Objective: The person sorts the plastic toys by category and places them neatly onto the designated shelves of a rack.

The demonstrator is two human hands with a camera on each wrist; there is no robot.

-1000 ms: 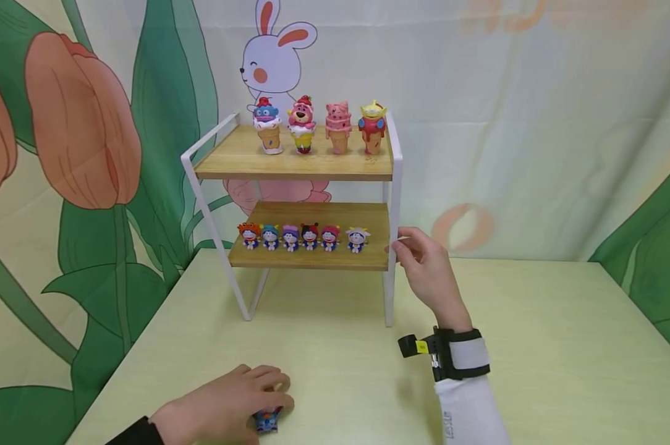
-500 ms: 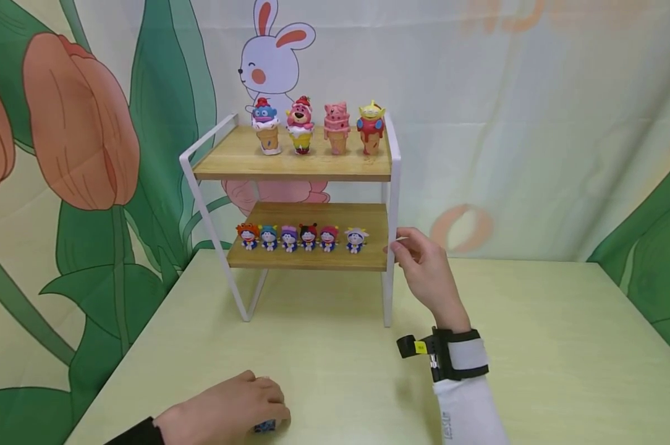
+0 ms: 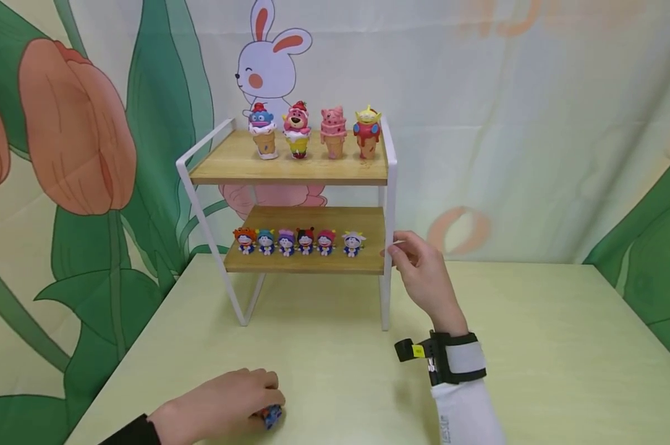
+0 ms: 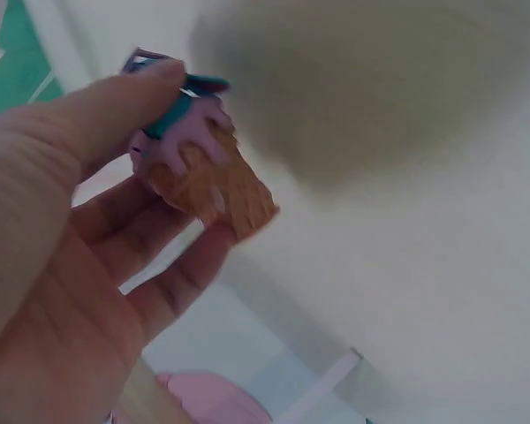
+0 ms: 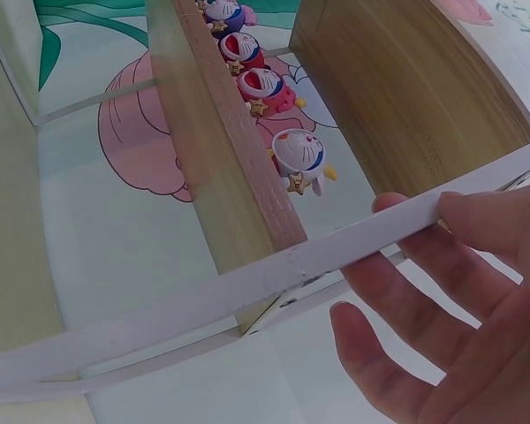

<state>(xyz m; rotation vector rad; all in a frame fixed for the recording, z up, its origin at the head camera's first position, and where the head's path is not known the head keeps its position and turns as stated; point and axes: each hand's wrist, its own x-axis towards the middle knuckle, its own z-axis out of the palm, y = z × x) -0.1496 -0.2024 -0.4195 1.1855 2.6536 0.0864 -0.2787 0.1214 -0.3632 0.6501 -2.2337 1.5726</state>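
Near the table's front edge, my left hand [image 3: 229, 398] holds an ice-cream-cone figurine [image 4: 214, 168] between thumb and fingers. Its cone is brown with dripping pink icing, and the thumb lies over its teal and blue top in the left wrist view. Much of it is hidden by the hand in the head view. My right hand [image 3: 426, 279] pinches the white metal frame [image 5: 344, 243] of a two-tier wooden shelf [image 3: 313, 266], thumb in front and fingers behind, level with the lower board. On that board stand several small blue-and-white figurines with coloured hats, the rightmost a white-hatted figurine [image 3: 353, 245].
Several ice-cream-cone figurines stand in a row on the upper board [image 3: 218, 170], among them a pink cone figurine [image 3: 333, 133]. The shelf stands on a pale table [image 3: 535, 346]. Behind hangs a printed cloth [image 3: 507, 123] with a rabbit and tulips.
The figurine in my left hand has turned within the fingers, and the hand has shifted slightly. My right hand stays on the shelf frame. The head view has tipped a little.
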